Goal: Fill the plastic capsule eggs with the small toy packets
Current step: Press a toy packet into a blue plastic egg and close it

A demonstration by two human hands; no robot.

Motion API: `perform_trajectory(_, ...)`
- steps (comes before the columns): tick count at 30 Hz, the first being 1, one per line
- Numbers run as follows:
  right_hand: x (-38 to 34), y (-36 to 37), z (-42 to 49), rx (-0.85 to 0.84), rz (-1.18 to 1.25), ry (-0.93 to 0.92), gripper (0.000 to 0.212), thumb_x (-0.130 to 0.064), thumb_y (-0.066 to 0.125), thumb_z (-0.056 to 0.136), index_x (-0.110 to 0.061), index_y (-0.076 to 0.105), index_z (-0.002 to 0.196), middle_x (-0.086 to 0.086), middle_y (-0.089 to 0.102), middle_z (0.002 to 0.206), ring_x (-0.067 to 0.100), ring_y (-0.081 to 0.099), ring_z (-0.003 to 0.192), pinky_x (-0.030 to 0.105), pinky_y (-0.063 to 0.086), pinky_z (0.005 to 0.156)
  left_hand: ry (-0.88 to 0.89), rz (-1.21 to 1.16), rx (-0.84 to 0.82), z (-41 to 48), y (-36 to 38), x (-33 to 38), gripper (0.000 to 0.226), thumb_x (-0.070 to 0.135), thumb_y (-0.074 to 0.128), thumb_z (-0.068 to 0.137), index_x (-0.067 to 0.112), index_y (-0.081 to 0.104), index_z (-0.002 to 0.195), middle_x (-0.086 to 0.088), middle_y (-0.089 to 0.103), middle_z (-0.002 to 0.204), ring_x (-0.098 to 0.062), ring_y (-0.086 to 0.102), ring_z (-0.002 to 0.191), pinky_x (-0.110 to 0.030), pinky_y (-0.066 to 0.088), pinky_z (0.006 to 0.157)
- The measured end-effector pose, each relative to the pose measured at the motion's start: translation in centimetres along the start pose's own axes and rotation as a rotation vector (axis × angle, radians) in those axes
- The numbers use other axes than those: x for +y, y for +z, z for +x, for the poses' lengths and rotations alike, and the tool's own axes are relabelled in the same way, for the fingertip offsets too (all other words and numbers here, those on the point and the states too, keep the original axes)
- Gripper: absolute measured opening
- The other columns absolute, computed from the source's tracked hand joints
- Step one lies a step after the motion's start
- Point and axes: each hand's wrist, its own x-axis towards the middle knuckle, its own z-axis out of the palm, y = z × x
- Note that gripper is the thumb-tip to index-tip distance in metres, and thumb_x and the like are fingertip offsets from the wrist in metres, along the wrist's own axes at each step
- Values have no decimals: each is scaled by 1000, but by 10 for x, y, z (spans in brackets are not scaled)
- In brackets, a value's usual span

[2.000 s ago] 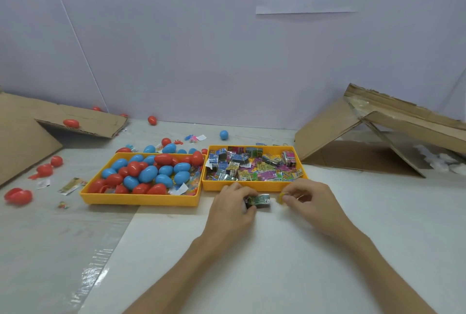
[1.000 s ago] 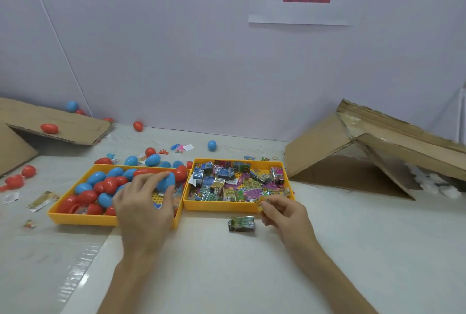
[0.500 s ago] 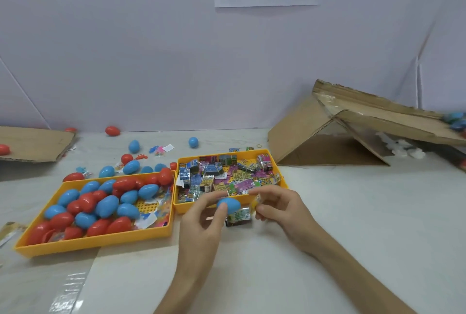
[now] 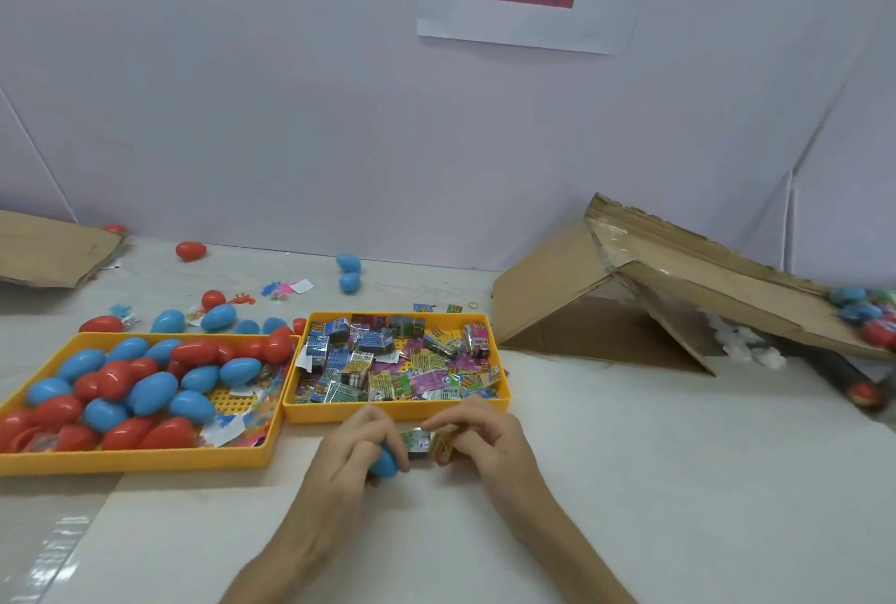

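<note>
Tabletop (image 4: 654, 482): left hand (image 4: 351, 455) grips blue egg (image 4: 386, 462), now lower; right hand (image 4: 487, 443) pinches yellow packet (image 4: 443, 446).

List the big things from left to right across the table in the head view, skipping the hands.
Tray of eggs → tray of packets → cardboard box. The cardboard sheet at far left overlaps the egg tray's span, so it is left out.

Bright, even, soft light casts only faint shadows. Glare streaks the glossy clear plastic film (image 4: 60, 550) lower left. The right edge smears and bends.
</note>
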Motion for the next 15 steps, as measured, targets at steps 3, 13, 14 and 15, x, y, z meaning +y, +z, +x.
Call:
perform_trajectory(3,5,3,1,-20,-91,-48,39,-2,52,73,-27,78,89,-7,65,87,13,56,77,22,45,67,13,46,-17,3,-1,-3,33,37,49,101,30,69,76,8,57,90,-14,59,87,-22,43,73)
perform_trajectory(13,2,6,5,-48,-142,-33,37,-7,63,79,-37,75,97,1,69,93,8,62,75,24,49,65,88,226,63,9,2,-8,21,14,84,81,24,69,94,20,59,96,-7,58,93,-18,43,80)
perform_trajectory(14,1,6,6,-44,-145,-27,36,-8,64,80,-37,75,98,2,69,92,8,62,75,24,49,65,82,220,71,10,1,-10,20,12,83,81,24,70,92,20,60,95,-7,59,93,-17,44,80)
perform_trajectory(15,0,6,6,-40,-142,-26,36,-8,64,80,-37,76,98,1,70,92,9,63,76,25,50,65,82,215,78,12,0,-10,19,11,82,81,24,71,91,20,60,94,-7,60,93,-17,44,79)
